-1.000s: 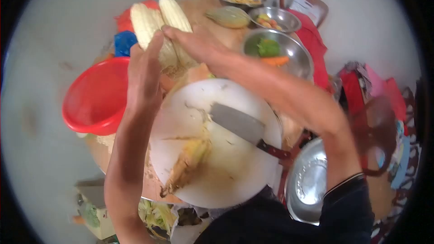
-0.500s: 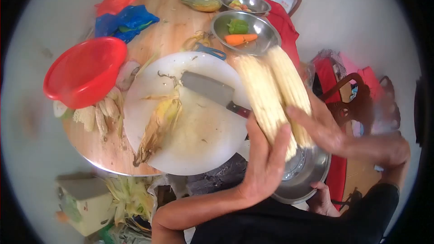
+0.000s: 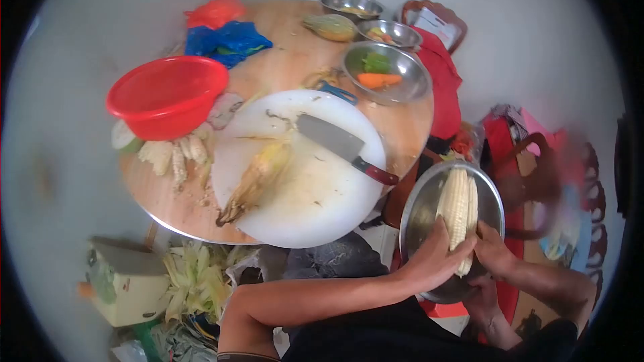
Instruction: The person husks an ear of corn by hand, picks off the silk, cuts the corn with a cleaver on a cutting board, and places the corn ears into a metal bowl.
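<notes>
Two husked corn cobs (image 3: 457,211) lie side by side, pale yellow, low over or inside a metal bowl (image 3: 417,209); whether they touch its bottom I cannot tell. My left hand (image 3: 436,258) is closed around the lower part of the left cob. On the other side, my right hand (image 3: 493,253) grips the lower end of the right cob, its fingertips partly hidden. A third hand (image 3: 484,296), below mine, is at the bowl's lower rim.
On the round table (image 3: 157,191), a white cutting board (image 3: 322,208) carries a cleaver (image 3: 329,137) and a dry-husked corn ear (image 3: 258,181). A red basin (image 3: 168,97) stands left. A bowl (image 3: 416,87) holds a carrot and a green pepper. Husks (image 3: 194,275) lie below the table.
Both hands have lowered the two corn cobs from beside the cutting board down to the metal bowl. My view has shifted, so the table sits further right.
</notes>
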Motion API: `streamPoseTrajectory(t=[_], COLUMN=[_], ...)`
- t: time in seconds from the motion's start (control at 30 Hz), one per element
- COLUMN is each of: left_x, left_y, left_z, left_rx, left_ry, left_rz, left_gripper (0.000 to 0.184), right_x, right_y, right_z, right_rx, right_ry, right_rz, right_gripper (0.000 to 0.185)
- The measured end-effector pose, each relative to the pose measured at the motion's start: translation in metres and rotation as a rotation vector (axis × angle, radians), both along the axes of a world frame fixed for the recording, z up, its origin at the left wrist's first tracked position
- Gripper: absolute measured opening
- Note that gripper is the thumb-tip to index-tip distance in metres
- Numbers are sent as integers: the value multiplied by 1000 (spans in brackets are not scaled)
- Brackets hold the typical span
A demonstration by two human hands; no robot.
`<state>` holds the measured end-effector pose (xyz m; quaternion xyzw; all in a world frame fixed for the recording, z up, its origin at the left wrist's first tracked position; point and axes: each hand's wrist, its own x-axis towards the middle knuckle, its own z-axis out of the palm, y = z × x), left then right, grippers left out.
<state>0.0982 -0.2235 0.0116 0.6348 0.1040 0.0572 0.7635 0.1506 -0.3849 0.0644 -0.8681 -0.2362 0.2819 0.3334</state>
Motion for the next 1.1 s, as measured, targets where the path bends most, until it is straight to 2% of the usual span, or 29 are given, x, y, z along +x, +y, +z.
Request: streamPoseTrajectory(t=[0.1, 0.13, 0.17, 0.23, 0.27, 0.3, 0.33, 0.37, 0.4, 0.43, 0.47, 0.5, 0.53, 0.6, 0.7, 0.77, 0.8, 0.87, 1.0, 1.07, 1.1], left_x=[-4, -5, -8, -24, -46, -57, -74, -90, -105, -138, -143, -166, -178, -208, -229, -229, -226, -216, -228, -239, -243], left_y=[7, 10, 15, 43, 66, 89, 123, 163, 194, 206, 263, 293, 305, 364, 421, 442, 457, 487, 545, 580, 587], left_z=[3, 2, 1, 14, 41, 44, 47, -9, 30, 66, 8, 20, 41, 32, 44, 67, 69, 59, 21, -7, -8], left_rx=[14, 126, 134, -161, -294, -184, 103, 912, 491, -323, -18, 177, 247, 394, 404, 222, 228, 89, 109, -126, -115], left_ry=[23, 26, 30, -212, -84, -120, -80, -151, 78, -236, -147, -151, -69, -89, -166, 48, 49, -140, -151, -145, -148], left_rz=[-239, -229, -214, -238, -154, -37, 84, 336, 531, 482, 970, 1028, 1188, 1552, 1625, 1546, 1556, 1677, 1608, 1592, 1584], left_gripper=[79, 75, 75, 68, 68, 64, 55, 49, 49, 49, 53, 62, 73, 77, 77, 79, 79, 71, 63, 51, 51], right_x=[2, 7, 10, 19, 24, 30, 39, 48, 59, 76, 84, 94, 103, 115, 120, 121, 115, 106, 88, 81, 80], right_y=[1, 7, 10, 18, 22, 27, 33, 41, 51, 65, 73, 88, 103, 122, 147, 170, 183, 207, 248, 265, 271], right_z=[1, 2, 2, 8, 11, 14, 19, 24, 30, 41, 42, 41, 42, 40, 24, 18, 16, 6, -20, -22, -24], right_rx=[-45, -68, -87, -133, -159, -184, -212, -240, -264, -293, -310, -337, -359, -368, -423, -455, -491, -446, -268, -244, -234], right_ry=[-39, -58, -78, -137, -175, -219, -275, -336, -399, -476, -525, -569, -607, -634, -668, -615, -621, -621, -639, -636, -628], right_rz=[64, 98, 128, 223, 277, 340, 409, 475, 544, 624, 666, 710, 762, 825, 948, 1047, 1054, 1091, 1224, 1279, 1337], right_gripper=[47, 45, 44, 41, 40, 39, 38, 36, 35, 34, 34, 33, 32, 31, 30, 29, 29, 30, 32, 31, 32])
